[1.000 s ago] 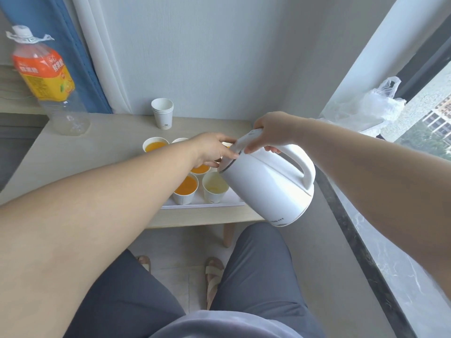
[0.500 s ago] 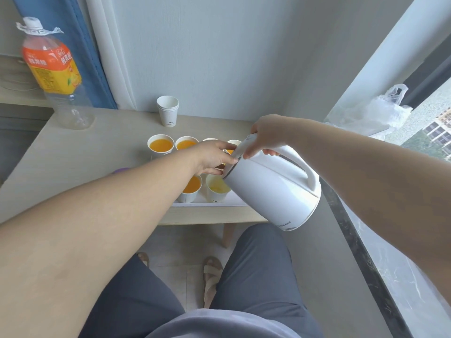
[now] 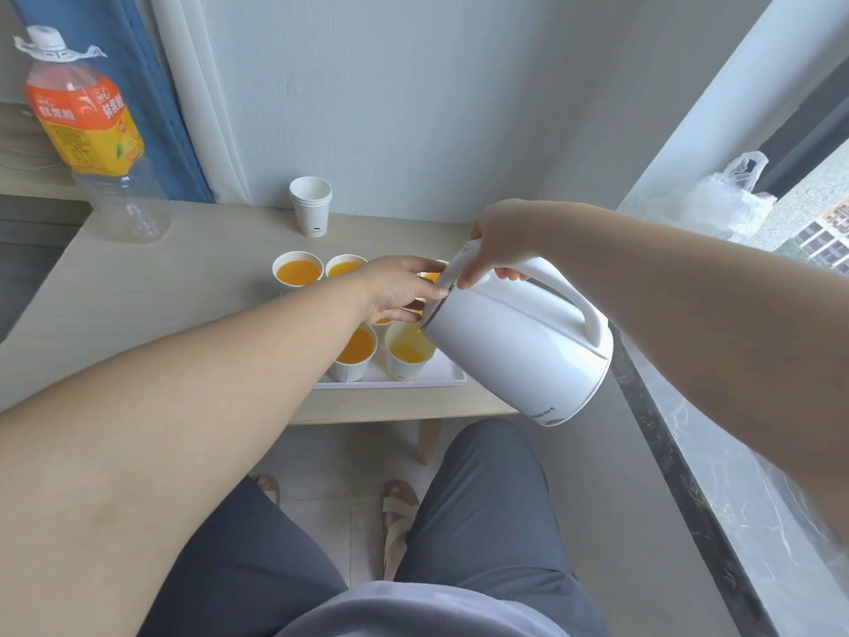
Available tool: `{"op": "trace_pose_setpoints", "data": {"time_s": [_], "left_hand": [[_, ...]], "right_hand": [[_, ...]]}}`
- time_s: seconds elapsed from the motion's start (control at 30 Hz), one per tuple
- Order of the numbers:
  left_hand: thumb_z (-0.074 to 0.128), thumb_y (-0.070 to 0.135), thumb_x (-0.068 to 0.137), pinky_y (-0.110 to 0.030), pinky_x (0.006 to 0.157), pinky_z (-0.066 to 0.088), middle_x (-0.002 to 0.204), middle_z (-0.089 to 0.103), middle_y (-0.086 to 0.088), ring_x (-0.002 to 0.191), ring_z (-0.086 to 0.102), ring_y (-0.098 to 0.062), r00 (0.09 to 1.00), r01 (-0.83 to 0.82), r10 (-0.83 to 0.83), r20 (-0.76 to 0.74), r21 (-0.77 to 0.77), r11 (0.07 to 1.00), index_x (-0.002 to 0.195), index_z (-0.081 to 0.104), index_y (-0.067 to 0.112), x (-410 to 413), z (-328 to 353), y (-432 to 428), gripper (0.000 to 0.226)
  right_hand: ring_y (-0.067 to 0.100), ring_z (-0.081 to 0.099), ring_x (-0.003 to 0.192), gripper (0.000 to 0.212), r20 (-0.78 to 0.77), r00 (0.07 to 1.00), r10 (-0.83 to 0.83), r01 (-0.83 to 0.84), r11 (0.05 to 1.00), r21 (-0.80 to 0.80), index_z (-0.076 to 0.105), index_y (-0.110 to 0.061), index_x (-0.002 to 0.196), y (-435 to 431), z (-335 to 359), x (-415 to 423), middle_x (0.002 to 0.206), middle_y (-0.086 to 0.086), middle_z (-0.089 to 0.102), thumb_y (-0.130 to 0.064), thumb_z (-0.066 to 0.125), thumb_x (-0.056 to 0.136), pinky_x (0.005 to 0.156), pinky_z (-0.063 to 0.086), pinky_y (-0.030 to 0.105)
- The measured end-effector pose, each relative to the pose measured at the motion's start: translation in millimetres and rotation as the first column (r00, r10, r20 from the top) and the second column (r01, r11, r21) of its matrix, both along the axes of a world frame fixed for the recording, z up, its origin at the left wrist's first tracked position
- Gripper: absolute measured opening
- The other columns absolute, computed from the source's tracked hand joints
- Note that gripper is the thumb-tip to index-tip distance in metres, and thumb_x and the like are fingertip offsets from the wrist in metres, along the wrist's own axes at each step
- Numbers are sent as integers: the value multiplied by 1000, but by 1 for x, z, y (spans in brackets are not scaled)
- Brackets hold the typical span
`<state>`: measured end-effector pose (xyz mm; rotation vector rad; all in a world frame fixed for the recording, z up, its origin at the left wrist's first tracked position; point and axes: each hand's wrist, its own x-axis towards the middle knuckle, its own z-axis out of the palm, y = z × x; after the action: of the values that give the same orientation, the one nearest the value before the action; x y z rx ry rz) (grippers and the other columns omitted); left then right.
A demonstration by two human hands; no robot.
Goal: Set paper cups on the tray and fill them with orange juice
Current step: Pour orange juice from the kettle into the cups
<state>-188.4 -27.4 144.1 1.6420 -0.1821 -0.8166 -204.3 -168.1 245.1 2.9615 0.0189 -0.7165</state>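
Note:
A white tray (image 3: 442,377) near the table's front right corner carries several paper cups. The back left cup (image 3: 297,272) and the front left cup (image 3: 353,356) hold orange juice. My right hand (image 3: 500,236) grips the top of the handle of a white kettle (image 3: 519,342). The kettle is tilted with its spout over the front right cup (image 3: 406,356), which is partly filled with juice. My left hand (image 3: 395,287) reaches over the middle cups, its fingertips against the kettle's lid edge. The cups under that hand are mostly hidden.
A stack of spare paper cups (image 3: 311,206) stands at the back of the wooden table (image 3: 161,291). A nearly drained juice bottle (image 3: 92,131) stands at the back left. A plastic bag (image 3: 721,200) lies on the marble sill (image 3: 735,498) to the right. My legs are below.
The kettle has tipped a little further and the front right cup holds more juice. Both hands stay on the kettle; my view has shifted slightly.

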Motion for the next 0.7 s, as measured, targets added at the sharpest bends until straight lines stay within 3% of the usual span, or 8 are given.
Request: {"op": "trace_pose_setpoints", "data": {"time_s": [0.3,0.7], "left_hand": [[58,6,93,-25,78,53,109,65,-5,91,64,-21,1000,26,-26,18,-9,1000,134,54,21,3,8,0,44],[59,7,93,-25,76,53,96,67,2,80,65,-16,999,38,-38,-7,-47,998,127,57,23,1,12,0,37]], "right_hand": [[21,61,71,51,13,1000,12,-11,1000,-17,69,-3,99,0,7,2,60,0,62,-50,64,82,55,37,24],[23,63,78,52,-10,1000,10,-10,999,-38,69,-3,99,0,14,2,57,0,62,-51,65,80,58,38,24]]}}
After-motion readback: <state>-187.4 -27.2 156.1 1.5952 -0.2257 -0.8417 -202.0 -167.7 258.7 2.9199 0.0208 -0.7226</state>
